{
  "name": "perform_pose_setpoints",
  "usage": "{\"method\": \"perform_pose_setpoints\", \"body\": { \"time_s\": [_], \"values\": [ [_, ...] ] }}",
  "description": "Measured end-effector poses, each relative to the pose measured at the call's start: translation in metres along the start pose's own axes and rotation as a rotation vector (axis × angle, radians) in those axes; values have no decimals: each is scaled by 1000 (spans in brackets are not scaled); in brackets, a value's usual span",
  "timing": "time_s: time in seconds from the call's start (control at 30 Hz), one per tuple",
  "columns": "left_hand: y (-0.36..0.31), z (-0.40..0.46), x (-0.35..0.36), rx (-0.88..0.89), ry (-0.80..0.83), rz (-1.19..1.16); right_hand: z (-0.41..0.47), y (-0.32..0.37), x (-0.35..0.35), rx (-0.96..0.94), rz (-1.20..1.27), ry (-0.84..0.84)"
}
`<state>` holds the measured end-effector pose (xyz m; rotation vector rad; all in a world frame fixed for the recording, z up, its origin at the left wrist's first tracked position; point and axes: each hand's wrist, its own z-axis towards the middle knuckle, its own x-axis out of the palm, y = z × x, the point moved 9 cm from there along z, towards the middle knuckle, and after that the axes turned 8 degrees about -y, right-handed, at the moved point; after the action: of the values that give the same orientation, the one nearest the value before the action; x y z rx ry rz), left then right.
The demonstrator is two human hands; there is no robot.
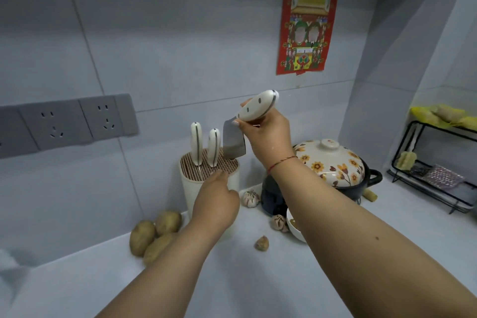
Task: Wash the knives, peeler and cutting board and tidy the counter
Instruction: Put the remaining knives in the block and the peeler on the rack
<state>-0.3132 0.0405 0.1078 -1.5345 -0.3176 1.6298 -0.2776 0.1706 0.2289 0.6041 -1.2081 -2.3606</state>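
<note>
Cleaver (233, 143) gripped in right hand (267, 134), tip entering knife block (210, 175); left hand (216, 201) steadies block.

Soft, even, cool indoor light, fairly dim. Faint shadows fall behind the knife block (210, 178) toward 3 o'clock. Wide-angle bending curves the wall lines at 9 and 3 o'clock. Edges look slightly soft; no strong glare.

We are seeing the knife block (209, 178) standing at the counter's (232, 279) back wall, two knives (204, 146) in it, potatoes (154, 233) lying left of it, garlic (250, 198) just right, and the lidded pot (333, 162) sitting farther right, before the wire rack (438, 162).
</note>
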Motion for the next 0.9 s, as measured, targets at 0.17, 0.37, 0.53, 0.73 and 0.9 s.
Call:
{"method": "perform_pose_setpoints", "body": {
  "time_s": [0.17, 0.37, 0.53, 0.73, 0.9],
  "values": [
    [1, 1, 3, 15, -5, 24, 2, 6, 4, -34, -30, 4],
    [1, -1, 4, 19, 1, 23, 2, -1, 16, -30, -80, 54],
    [4, 1, -4, -16, -44, -9, -1, -15, 40, 2, -139, 181],
    [5, 5, -17, -19, -114, -12, 7, -23, 57, 1, -220, 242],
    [5, 8, -18, -12, -139, 11, 17, -25, 70, -7, -279, 313]
  ]
}}
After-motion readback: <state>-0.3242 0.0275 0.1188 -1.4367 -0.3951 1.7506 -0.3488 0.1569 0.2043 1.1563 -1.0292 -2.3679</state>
